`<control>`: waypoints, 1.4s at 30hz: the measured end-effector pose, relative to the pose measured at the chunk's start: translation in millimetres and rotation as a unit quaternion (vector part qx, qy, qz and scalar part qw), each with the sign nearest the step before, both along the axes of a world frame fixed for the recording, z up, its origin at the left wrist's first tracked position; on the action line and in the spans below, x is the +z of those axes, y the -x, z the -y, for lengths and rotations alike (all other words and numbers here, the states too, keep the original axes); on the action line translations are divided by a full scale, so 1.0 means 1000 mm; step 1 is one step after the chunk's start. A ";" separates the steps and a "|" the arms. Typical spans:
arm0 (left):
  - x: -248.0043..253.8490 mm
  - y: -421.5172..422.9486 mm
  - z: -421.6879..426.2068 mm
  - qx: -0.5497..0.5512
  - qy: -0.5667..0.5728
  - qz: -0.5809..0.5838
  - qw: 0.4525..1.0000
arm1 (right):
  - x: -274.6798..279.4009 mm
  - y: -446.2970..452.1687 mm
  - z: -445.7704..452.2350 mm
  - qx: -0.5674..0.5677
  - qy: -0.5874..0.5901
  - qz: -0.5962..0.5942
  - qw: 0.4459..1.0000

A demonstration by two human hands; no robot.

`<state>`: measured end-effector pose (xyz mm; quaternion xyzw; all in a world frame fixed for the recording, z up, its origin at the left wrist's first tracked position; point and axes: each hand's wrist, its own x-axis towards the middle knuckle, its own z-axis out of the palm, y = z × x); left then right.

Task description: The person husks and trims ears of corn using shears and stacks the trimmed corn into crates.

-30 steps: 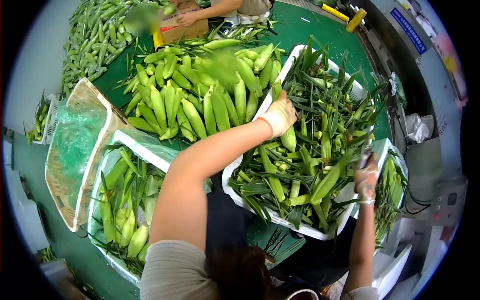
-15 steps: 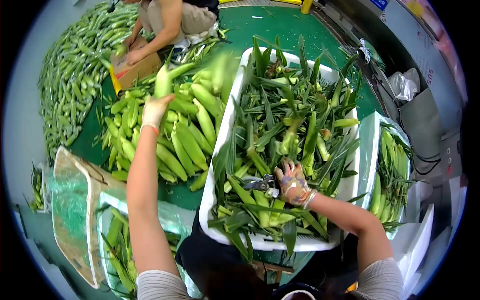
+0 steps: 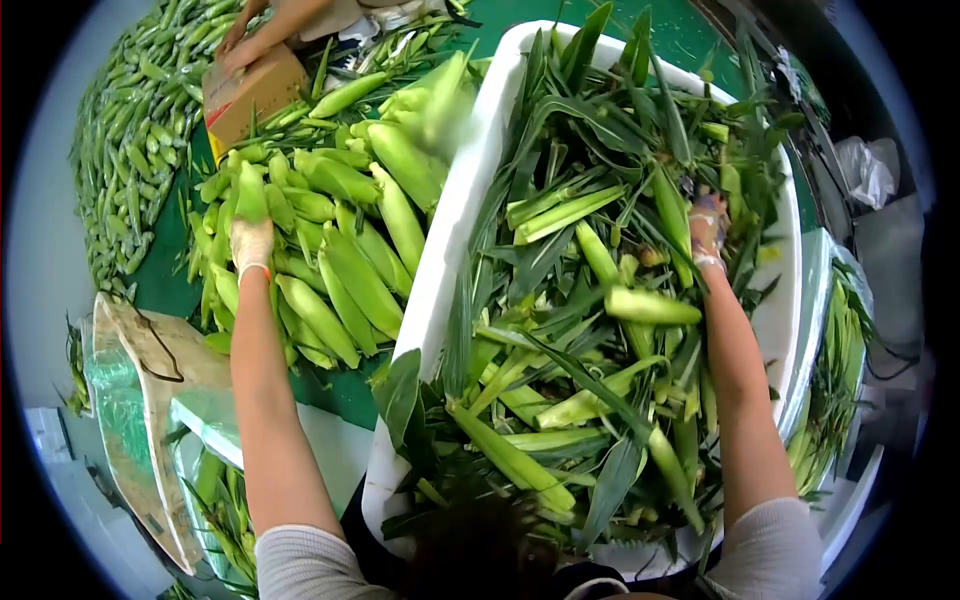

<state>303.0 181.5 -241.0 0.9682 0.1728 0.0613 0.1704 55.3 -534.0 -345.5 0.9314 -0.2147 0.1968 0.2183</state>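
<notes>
My left hand [image 3: 252, 245] is closed around the lower end of an ear of corn in its green husk [image 3: 251, 196], over the left side of a heap of husked-on ears [image 3: 335, 280]. In the far right part of a white crate [image 3: 425, 330], my right hand [image 3: 708, 228] wears a stained, patterned glove and is closed among long leaves. A small dark metal piece of the pruning shears [image 3: 688, 187] shows at its fingertips; the rest is hidden. Cut leaves and stalk pieces [image 3: 570, 210] fill the crate. A pale green stub [image 3: 653, 306] lies near my right forearm.
Another person's hands [image 3: 240, 50] are at a cardboard box [image 3: 255, 95] at the upper left. Behind is a large pile of wrapped corn [image 3: 130, 150]. A lined crate of corn [image 3: 830, 370] stands right; a worn bin [image 3: 150, 400] stands lower left.
My left hand has come down and left with the ear. My right hand has moved up and right across the crate with the shears. The view has shifted, and the crate appears larger.
</notes>
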 end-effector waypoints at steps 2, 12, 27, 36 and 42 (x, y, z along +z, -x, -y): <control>0.017 0.010 0.009 -0.091 0.010 -0.009 0.996 | -0.025 0.000 0.051 0.134 0.112 0.032 0.984; 0.226 0.222 -0.089 -0.236 0.048 -0.067 0.968 | 0.304 0.034 -0.189 -0.112 -0.268 -0.301 0.908; 0.081 0.512 -0.125 -0.143 0.239 -0.229 0.933 | 0.223 0.150 -0.301 0.091 -0.339 -0.466 0.812; 0.171 0.495 -0.194 -0.117 0.455 -0.188 0.863 | 0.349 0.228 -0.266 0.119 -0.253 -0.144 0.949; 0.319 0.427 -0.168 -0.246 0.696 0.124 0.663 | 0.349 0.227 -0.269 0.052 -0.341 0.033 0.938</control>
